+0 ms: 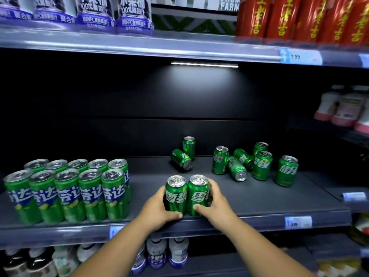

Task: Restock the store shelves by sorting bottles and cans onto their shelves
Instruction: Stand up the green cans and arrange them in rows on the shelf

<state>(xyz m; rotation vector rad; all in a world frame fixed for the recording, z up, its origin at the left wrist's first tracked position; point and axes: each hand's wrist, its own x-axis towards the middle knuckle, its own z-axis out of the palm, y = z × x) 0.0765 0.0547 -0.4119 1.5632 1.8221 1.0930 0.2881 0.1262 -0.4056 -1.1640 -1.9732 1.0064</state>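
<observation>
Left hand (157,208) fingers grasp the left can (176,196), right hand (217,204) fingers grasp the right can (198,194), both upright at 6 o'clock on the shelf (269,198).

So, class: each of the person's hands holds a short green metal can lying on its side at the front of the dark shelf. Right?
Not quite. The head view shows both cans standing upright, tops up, side by side. The rest holds: the left hand grips the left short green metal can, the right hand the right short green can, at the front of the dark shelf.
</observation>
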